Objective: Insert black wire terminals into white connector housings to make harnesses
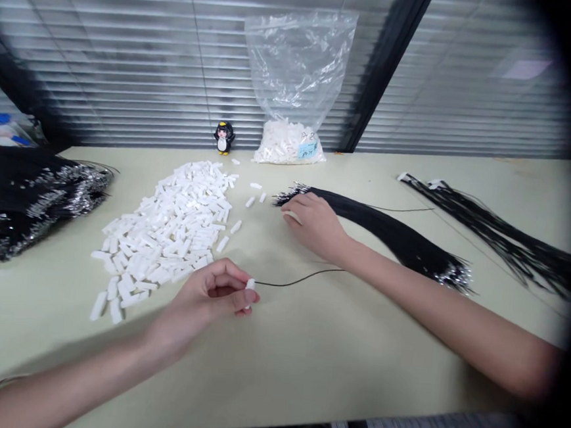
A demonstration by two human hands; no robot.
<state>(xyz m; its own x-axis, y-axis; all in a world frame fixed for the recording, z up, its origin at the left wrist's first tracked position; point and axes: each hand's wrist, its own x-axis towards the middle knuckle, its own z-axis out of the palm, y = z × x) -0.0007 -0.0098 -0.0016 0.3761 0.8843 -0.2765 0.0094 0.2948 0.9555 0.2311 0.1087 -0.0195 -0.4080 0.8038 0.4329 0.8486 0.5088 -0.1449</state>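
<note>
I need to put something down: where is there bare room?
Most room: near side of the table, bordered by left hand and right forearm. A smaller patch lies between the bag and black bundle. Crowded: leftward, white pile and dark cables.

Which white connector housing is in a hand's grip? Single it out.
The white connector housing pinched in the left hand, with a black wire running rightward from it; the others lie on the table or in the clear bag.

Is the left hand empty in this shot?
No, the left hand pinches a small white piece, with a thin black wire extending from its grip.
</note>
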